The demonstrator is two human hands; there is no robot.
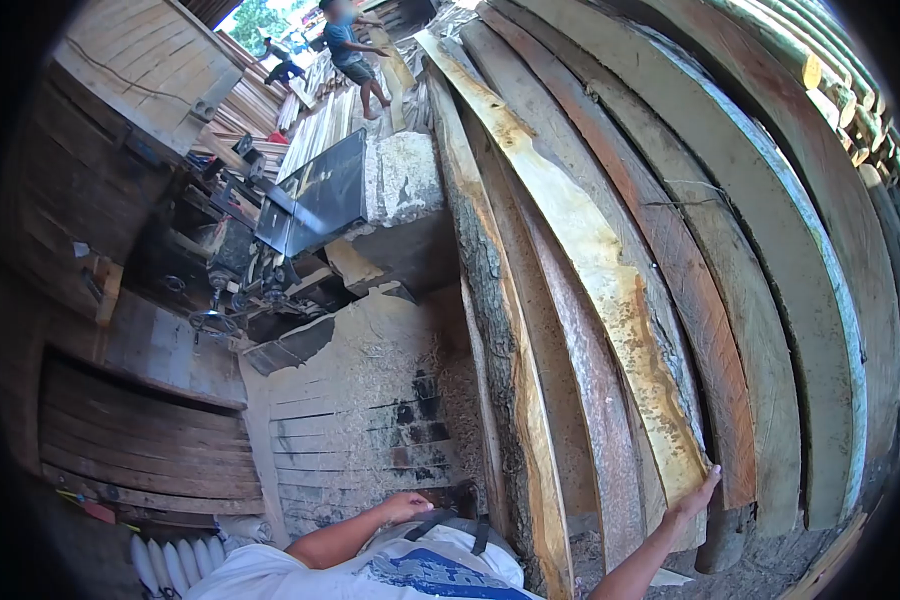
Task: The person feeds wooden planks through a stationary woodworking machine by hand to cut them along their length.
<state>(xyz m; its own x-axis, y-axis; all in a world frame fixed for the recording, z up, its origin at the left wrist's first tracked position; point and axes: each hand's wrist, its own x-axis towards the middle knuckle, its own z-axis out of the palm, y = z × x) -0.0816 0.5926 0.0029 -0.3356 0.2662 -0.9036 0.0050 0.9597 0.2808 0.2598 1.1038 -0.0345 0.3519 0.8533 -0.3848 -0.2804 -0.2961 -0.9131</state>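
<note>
My right hand (696,494) grips the near end of a long pale yellow wooden board (610,265) at its right edge. The board has a wavy, rough natural edge and runs away from me over other planks. My left hand (406,507) is in front of my waist, its fingers curled in, and no object shows in it. Just right of that hand lies a bark-edged slab (510,340), with a reddish plank (595,400) beside it.
Several more long planks (820,300) lie side by side on the right. Ahead to the left stands a machine with a dark flat table (315,195) and a handwheel (213,322). Sawdust covers the plank floor (360,430). Another person (348,50) stands at the far end, near a board.
</note>
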